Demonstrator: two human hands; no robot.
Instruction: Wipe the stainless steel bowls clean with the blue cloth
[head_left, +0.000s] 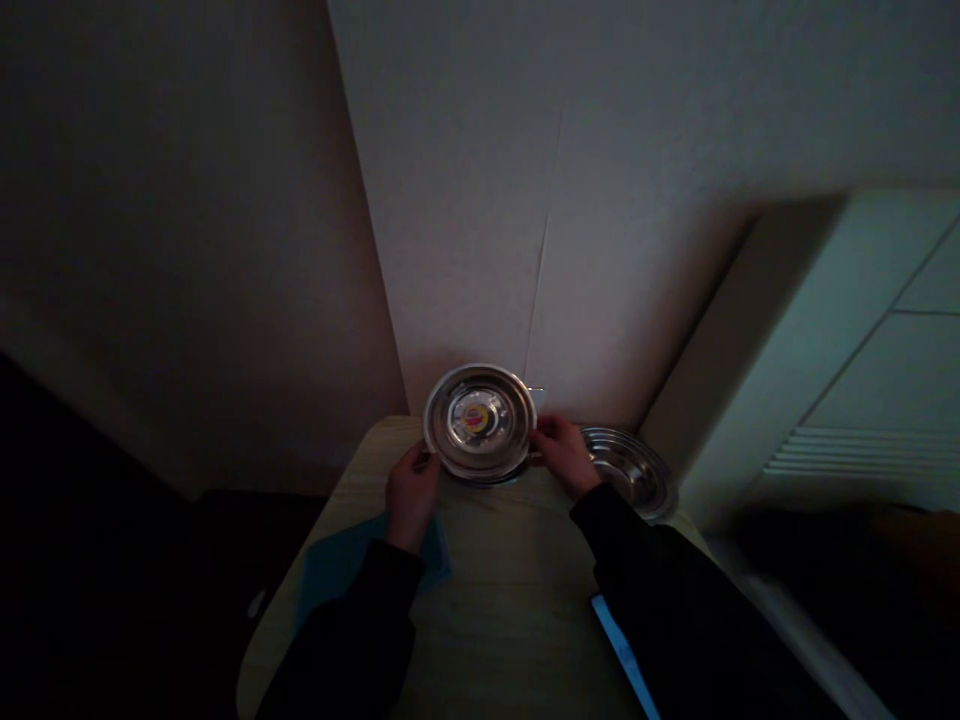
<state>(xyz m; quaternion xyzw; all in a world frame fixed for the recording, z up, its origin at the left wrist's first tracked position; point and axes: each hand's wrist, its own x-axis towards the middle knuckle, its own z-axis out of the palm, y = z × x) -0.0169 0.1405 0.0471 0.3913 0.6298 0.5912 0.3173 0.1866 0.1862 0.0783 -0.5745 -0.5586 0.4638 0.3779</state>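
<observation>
A round steel plate [480,422] with a red and yellow sticker in its middle is tilted up toward me at the far end of a small wooden table [510,590]. My left hand [411,496] grips its left rim with fingers curled. My right hand [562,455] grips its right rim. Both sleeves are dark. A second steel plate [630,468] lies flat on the table's far right corner, just beyond my right hand.
A blue cloth [337,565] lies on the table's left side under my left forearm. A blue strip [622,650] shows near the right edge. Walls meet right behind the table. A white cabinet [825,380] stands at the right. The room is dim.
</observation>
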